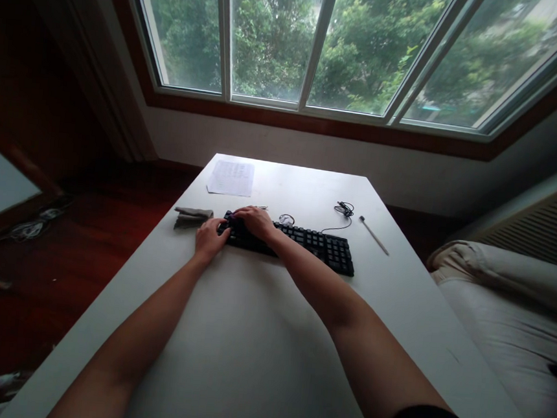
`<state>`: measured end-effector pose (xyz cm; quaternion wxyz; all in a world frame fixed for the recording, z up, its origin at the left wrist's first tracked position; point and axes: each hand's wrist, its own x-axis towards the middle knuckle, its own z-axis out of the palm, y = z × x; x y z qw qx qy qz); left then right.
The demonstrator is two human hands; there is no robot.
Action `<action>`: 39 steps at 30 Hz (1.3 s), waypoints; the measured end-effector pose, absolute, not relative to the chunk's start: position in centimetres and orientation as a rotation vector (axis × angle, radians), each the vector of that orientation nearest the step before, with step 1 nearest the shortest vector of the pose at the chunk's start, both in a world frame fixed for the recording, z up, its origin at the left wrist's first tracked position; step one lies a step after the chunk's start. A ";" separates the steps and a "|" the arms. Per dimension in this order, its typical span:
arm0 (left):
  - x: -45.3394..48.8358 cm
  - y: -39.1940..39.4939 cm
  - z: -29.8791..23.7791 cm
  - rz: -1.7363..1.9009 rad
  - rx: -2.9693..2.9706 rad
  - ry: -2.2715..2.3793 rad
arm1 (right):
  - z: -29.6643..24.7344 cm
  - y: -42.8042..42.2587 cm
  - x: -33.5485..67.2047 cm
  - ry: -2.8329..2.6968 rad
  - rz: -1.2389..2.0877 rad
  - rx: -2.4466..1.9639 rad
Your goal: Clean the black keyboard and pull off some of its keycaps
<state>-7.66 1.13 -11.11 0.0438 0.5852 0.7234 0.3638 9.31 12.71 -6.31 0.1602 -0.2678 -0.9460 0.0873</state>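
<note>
A black keyboard (321, 246) lies across the white table, its left end under my hands. My left hand (211, 237) grips that left end, with thumb and fingers curled at its edge. Over the left keys, my right hand (254, 221) is bent with its fingers pressed together. A small dark purplish thing shows at its fingertips, too unclear to name. The hand and wrist hide part of the keys. Just left of my left hand is a folded grey cloth (193, 216). Behind the keyboard sits a small ring-shaped wire item (286, 219).
The white table (249, 323) stands before a window. A printed paper sheet (231, 177) lies at its far left. The keyboard's coiled cable (344, 208) rests at the back right, beside a thin pale stick with a dark tip (373, 235). A cushioned seat (489, 305) is on the right.
</note>
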 end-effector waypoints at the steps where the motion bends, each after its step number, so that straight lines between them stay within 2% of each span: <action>1: -7.6 1.1 -11.1 1.116 1.788 2.211 | -6.3 12.8 10.0 -2.700 0.256 -0.755; 16: -7.5 1.1 -11.2 1.118 1.790 2.223 | -6.2 12.8 22.1 -2.645 0.328 -0.805; 29: -7.7 1.1 -11.7 1.058 1.743 2.294 | -6.6 12.8 34.0 -2.639 0.085 -1.021; 34: -7.3 1.1 -11.6 1.074 1.720 2.327 | -7.1 14.1 37.1 -2.449 0.055 -1.232; 39: -6.8 1.0 -11.2 1.053 1.717 2.333 | -7.1 15.3 33.8 -2.093 0.195 -1.324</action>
